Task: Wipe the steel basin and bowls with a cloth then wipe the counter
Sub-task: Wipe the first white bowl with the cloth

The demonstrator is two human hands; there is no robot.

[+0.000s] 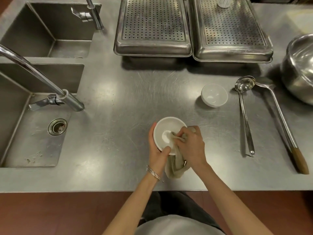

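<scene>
My left hand (158, 154) grips a white bowl (166, 128) by its near-left rim, held tilted just above the steel counter (118, 99). My right hand (191, 145) holds a beige cloth (175, 167) and presses a bunched part of it into the bowl's inside; the cloth's tail hangs below my wrists. A second white bowl (214, 94) stands upright on the counter to the right. A large steel basin (299, 68) sits at the right edge, partly cut off.
Two sinks (39, 136) with faucets (50, 85) fill the left side. Two perforated steel trays (153, 26) stand at the back. A ladle (244, 116) and a long wooden-handled ladle (284, 129) lie right of the second bowl.
</scene>
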